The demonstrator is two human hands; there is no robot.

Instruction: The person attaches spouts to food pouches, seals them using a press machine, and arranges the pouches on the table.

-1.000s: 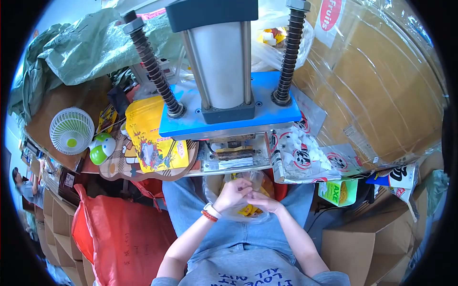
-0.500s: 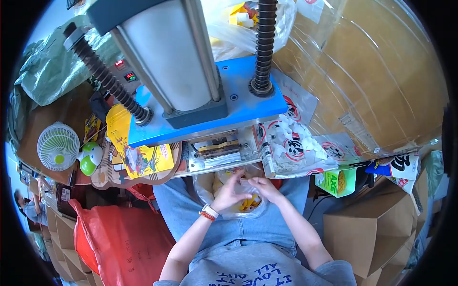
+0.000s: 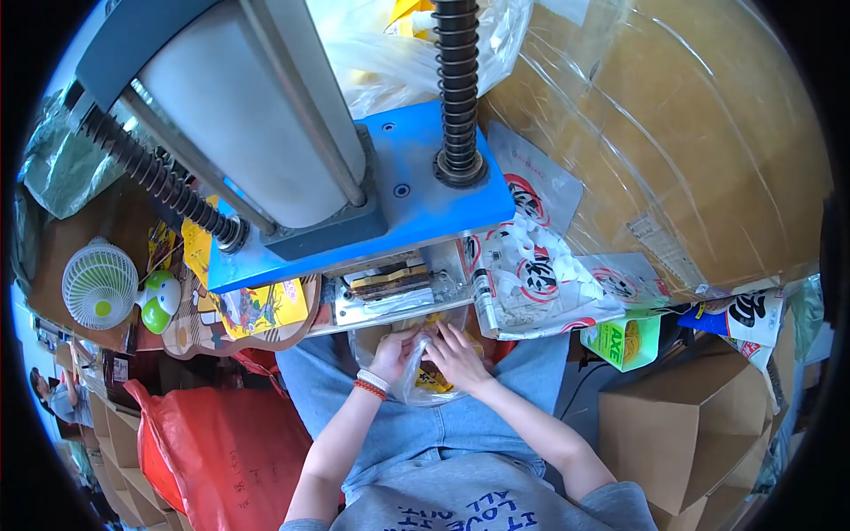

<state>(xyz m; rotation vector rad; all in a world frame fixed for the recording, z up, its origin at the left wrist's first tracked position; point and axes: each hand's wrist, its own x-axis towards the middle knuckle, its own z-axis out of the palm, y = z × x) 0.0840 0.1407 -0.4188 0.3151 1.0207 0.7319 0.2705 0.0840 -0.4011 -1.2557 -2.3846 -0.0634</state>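
A clear plastic bag (image 3: pixel 416 382) with yellow packets (image 3: pixel 434 380) inside lies in the lap, below the front edge of the press. My left hand (image 3: pixel 394 354) is closed on the bag's upper part, with its fingertips partly hidden. Across from it, my right hand (image 3: pixel 456 357) has its fingers bent over the bag's gathered film, close to the left one. Above both hands sits the metal plate (image 3: pixel 354 310) of the blue press (image 3: pixel 407 221).
Left of the press are yellow printed pouches (image 3: pixel 274 305), a small fan (image 3: pixel 99 283) and a red sack (image 3: pixel 221 442). White printed film (image 3: pixel 531 301), a green box (image 3: pixel 624 341) and open cartons (image 3: pixel 655 425) stand right. A person (image 3: pixel 66 398) is at far left.
Both hands have drawn in on the bag; the left fingers, spread half a second ago, are now closed on its film. The view has shifted, so the press appears lower and further left.
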